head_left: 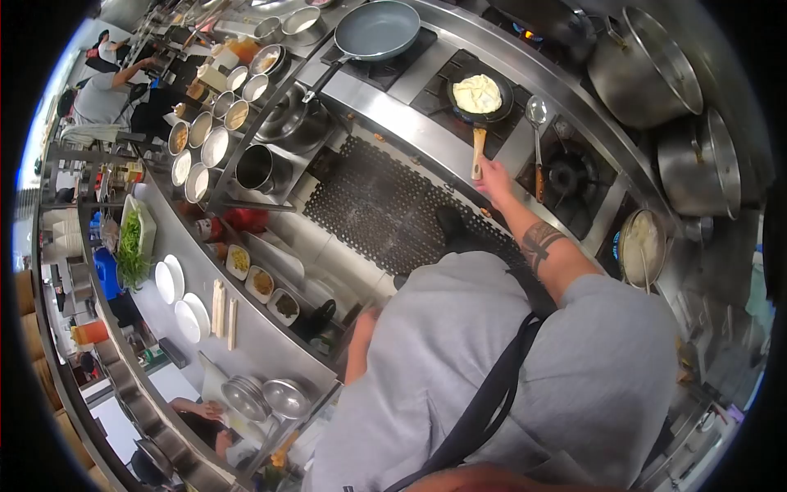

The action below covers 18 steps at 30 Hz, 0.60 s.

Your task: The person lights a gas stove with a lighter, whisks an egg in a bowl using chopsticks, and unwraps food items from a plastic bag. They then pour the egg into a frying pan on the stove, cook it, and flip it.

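A small dark frying pan [507,105] sits on a stove burner, with a pale yellow, egg-like food [477,94] in it. My right hand [493,179] is closed round the end of the pan's wooden handle [478,152]. Right of that hand, a long metal spoon [537,111] with a wooden handle lies on the stove. My left hand [363,325] is low beside the edge of the steel counter [270,344], near a dark container area; its fingers are too unclear to read.
A large grey pan [377,31] rests on the stove's left part. Big pots [643,70] stand at the right. Another pan [641,246] holds pale food. Metal containers [216,148], white plates [193,317] and greens [131,246] are left. Other people [102,98] are visible at left.
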Tool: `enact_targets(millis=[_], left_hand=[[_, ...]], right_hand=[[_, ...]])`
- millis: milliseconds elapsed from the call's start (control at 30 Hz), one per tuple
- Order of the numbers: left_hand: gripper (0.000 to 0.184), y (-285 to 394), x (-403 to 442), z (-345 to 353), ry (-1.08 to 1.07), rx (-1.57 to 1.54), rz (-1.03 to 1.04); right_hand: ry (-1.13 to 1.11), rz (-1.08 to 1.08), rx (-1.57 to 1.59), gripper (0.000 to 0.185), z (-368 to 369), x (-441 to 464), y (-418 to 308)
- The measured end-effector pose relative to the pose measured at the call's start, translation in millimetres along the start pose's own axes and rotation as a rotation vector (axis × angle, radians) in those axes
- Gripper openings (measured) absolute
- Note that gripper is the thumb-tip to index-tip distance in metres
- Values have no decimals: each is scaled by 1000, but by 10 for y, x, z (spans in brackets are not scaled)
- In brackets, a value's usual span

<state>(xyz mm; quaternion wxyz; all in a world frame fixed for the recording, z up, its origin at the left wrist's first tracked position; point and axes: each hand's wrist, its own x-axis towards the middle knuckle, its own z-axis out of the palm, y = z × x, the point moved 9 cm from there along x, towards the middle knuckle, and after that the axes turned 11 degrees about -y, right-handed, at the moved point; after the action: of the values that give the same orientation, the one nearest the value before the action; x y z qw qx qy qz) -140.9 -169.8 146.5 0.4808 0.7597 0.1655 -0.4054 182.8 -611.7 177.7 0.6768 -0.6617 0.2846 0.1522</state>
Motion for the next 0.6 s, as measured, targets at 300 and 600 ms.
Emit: enact_targets(millis=[300, 600], left_hand=[[34, -561, -320, -556, 495, -65, -216], [32, -1366, -763, 752, 794, -420, -276]], right_hand=[[-497, 269, 433, 27, 498, 681, 42], [-884, 242, -515, 41, 1546, -703, -219]])
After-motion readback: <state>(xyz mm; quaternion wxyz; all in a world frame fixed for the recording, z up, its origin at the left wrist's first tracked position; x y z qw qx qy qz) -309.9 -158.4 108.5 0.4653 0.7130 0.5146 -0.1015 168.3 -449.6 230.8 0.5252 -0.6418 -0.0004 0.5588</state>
